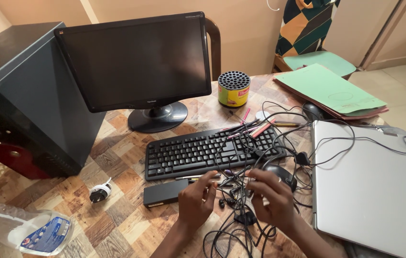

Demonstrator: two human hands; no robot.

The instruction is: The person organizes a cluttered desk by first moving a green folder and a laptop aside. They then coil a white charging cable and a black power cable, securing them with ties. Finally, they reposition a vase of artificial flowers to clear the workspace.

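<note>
Your left hand (pixel 196 198) and right hand (pixel 270 197) sit side by side in front of the keyboard (pixel 212 150). The tangled black cables (pixel 235 210) lie between them, trailing toward you. Both hands' fingers curl in, pinching strands; the right is deeper in.

Dark, unlit flat monitor (pixel 138 59) on a round black stand, back centre of table. Just to its right, short round tin (pixel 233 89) with a yellow and red label and a perforated black top. Near left corner, clear plastic bottle (pixel 21 231) lying on its side, blue cap, blue and white label.
</note>
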